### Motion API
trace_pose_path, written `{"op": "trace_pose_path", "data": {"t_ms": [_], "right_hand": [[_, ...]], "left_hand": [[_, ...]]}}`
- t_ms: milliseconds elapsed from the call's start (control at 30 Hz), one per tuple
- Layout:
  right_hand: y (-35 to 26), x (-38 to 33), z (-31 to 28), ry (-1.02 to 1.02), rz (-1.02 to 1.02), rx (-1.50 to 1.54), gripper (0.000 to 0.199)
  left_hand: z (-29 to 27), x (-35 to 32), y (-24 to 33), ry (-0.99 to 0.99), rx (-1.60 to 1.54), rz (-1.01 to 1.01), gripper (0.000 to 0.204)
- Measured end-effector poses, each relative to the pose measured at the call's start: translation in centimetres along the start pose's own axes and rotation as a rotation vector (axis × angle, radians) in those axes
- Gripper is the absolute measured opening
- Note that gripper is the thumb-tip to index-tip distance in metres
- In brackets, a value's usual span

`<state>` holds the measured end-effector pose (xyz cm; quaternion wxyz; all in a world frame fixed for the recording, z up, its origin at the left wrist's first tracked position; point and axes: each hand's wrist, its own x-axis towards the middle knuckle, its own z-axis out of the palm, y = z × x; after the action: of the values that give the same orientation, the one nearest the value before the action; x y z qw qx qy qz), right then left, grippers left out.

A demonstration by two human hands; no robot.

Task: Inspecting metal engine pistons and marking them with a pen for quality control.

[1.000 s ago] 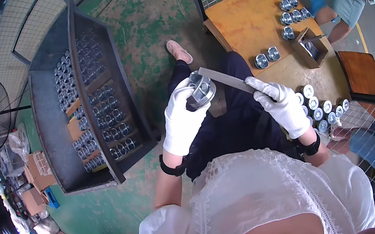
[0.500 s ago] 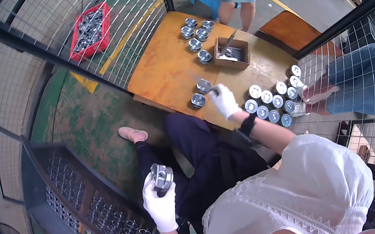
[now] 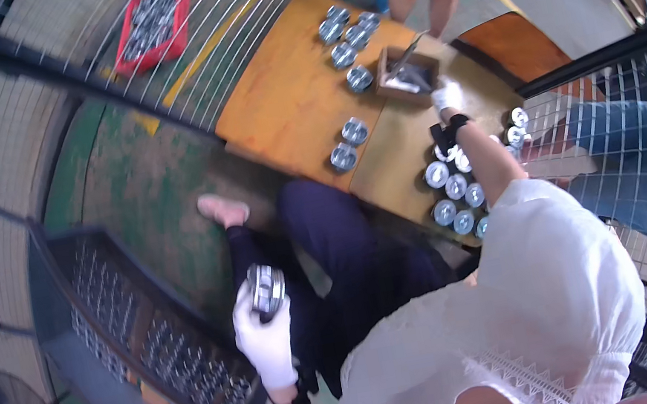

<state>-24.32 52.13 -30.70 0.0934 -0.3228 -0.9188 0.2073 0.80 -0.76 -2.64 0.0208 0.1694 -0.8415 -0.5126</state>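
My left hand (image 3: 264,338), in a white glove, is closed round a shiny metal piston (image 3: 267,290) held up over my lap. My gloved right hand (image 3: 448,96) is stretched far out over the table, beside the right end of a small cardboard box (image 3: 420,101). Its fingers are blurred, and whether they hold anything is not visible. A stick-like tool and a pale object show inside the box. Two pistons (image 3: 354,131) stand close together near the middle of the table, with several others (image 3: 344,56) farther back.
Rows of pistons (image 3: 437,174) stand under my right forearm on the wooden table (image 3: 269,90). A dark rack (image 3: 68,351) of metal rings is at my left. Beyond the wire mesh lies a red crate (image 3: 189,18) of metal parts. Other people stand behind and right of the table.
My right hand has moved from beside the two middle pistons to the right and away, up to the box. My left hand still holds the piston, slightly turned. The whole view has shifted a little.
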Motion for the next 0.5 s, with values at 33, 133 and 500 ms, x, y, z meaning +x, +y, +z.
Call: {"op": "trace_pose_path", "data": {"t_ms": [33,133,500], "right_hand": [[-2.5,-1.7,-1.3,-0.002,-0.068,0.005,0.031],[-1.5,-3.6,-3.3,-0.091,-0.255,0.487,0.039],[-26.9,-35.2,-16.2,-1.837,0.447,1.565,0.071]], "left_hand": [[0.4,0.0,0.3,0.019,-0.038,0.034,0.056],[2.8,1.9,2.1,-0.034,-0.236,0.099,0.055],[1.1,1.4,4.7,0.213,0.072,0.432,0.051]]}}
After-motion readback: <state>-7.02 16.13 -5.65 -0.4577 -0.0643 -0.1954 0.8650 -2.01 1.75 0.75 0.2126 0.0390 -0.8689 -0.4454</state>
